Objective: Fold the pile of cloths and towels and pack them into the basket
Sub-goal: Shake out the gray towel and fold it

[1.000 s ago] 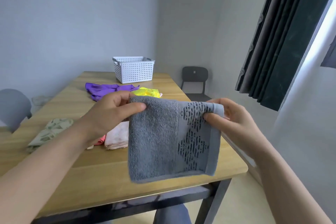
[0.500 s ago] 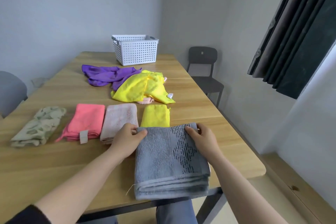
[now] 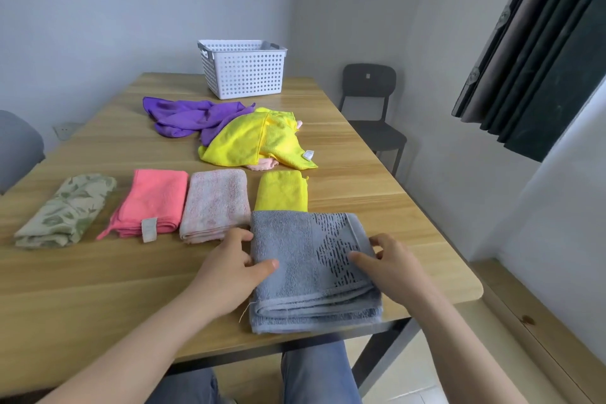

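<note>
While it lies flat at the near rim of the wooden surface (image 3: 98, 289), the folded grey terry towel (image 3: 305, 275) is held at both sides. The left hand (image 3: 226, 272) pinches its left edge, with the thumb on top and the other fingers (image 3: 241, 236) curled against the border. The right hand (image 3: 396, 272) grips the right edge the same way, thumb on the darker woven diamond band. The towel's layered hems face the person, and a loose thread trails from the corner below the left fingers.

Just beyond the left fingers sits a row of folded rectangles. A pale pink towel (image 3: 214, 203) with a nubby pile touches the grey one. Further left come a coral cloth (image 3: 154, 200) with a fabric tag and a green leaf-print cloth (image 3: 65, 210). A folded yellow cloth (image 3: 282, 190) lies tucked against the grey towel's far edge.

Farther out lie a crumpled yellow microfibre cloth (image 3: 246, 141) and a rumpled purple cloth (image 3: 193, 116). Past them stands the white perforated plastic basket (image 3: 242, 75), at the far end. Bare wood stretches to the right of the right fingers, out to the rounded corner.
</note>
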